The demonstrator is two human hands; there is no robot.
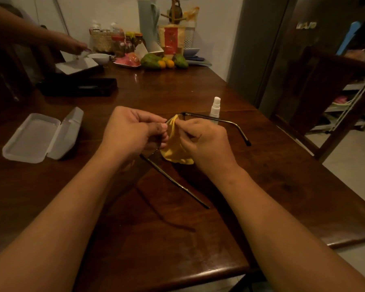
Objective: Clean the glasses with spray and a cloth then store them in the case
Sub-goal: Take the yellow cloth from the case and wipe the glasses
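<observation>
The right hand (202,142) pinches the yellow cloth (175,151) around what seems one lens, though it is hidden; the left hand (131,131) grips the glasses (173,180) by the frame beside it. Too strong rubbing may bend the thin frame. The temple beyond the grip could knock the spray bottle (215,107). The open case (36,138) lies well left.
</observation>
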